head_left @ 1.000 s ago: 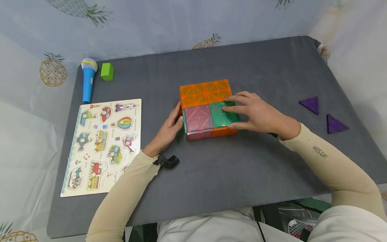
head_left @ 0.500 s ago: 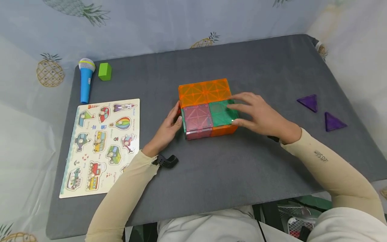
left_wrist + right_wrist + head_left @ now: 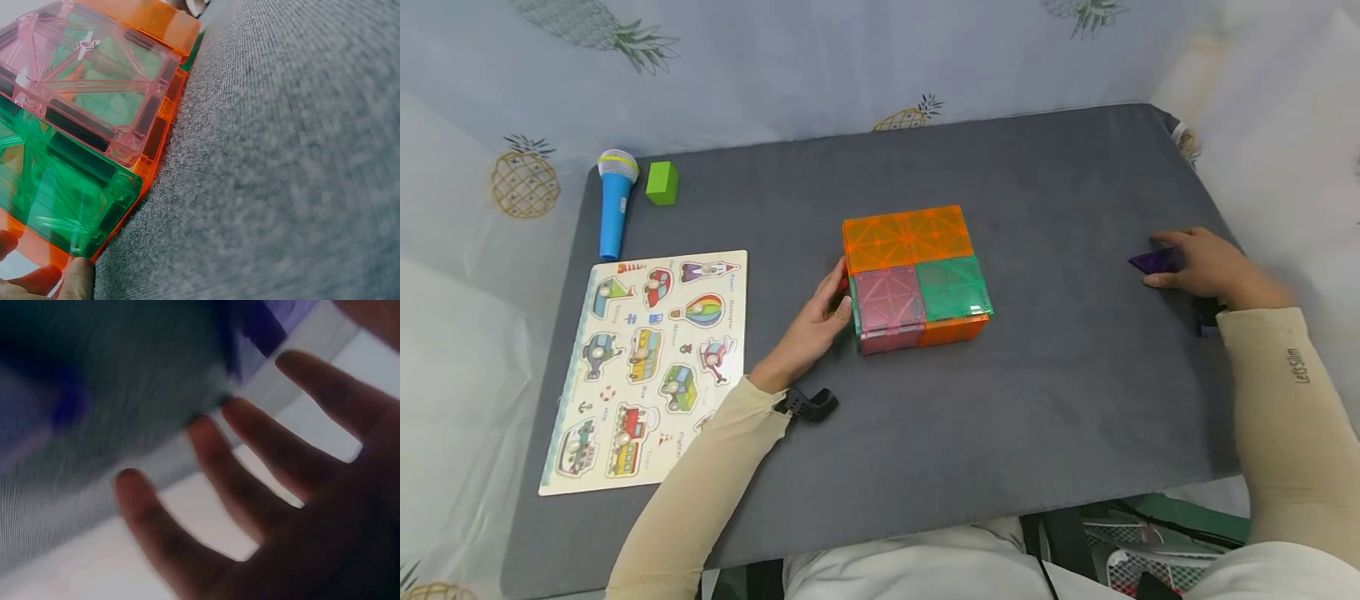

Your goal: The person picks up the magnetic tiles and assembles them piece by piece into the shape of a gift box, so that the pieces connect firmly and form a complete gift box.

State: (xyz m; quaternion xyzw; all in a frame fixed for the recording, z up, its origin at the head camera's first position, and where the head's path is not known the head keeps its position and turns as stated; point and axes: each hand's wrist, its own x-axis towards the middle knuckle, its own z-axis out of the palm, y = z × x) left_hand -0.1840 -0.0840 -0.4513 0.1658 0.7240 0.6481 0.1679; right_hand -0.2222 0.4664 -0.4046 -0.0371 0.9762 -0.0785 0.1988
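Observation:
A box of translucent magnetic tiles [image 3: 889, 298], orange, pink and green, stands mid-table. My left hand [image 3: 808, 335] rests against its left side, and in the left wrist view the thumb [image 3: 77, 279] touches the bottom corner of a green tile [image 3: 69, 187]. At the right of the table, my right hand [image 3: 1213, 271] is over a purple triangle tile [image 3: 1152, 261], index finger and thumb on either side of it. The right wrist view, blurred, has the other fingers [image 3: 215, 450] straight and spread. A second purple triangle tile [image 3: 37, 412] is largely hidden in the head view.
A wooden picture puzzle board [image 3: 647, 375] lies at the left. Behind it are a blue toy microphone [image 3: 615, 208] and a green block [image 3: 662, 183]. A pineapple-patterned curtain [image 3: 775, 67] borders the back of the grey table [image 3: 1000, 433].
My right hand has left the green tile on top of the box and moved far right to the purple triangle tiles. The left hand has stayed at the box's left side.

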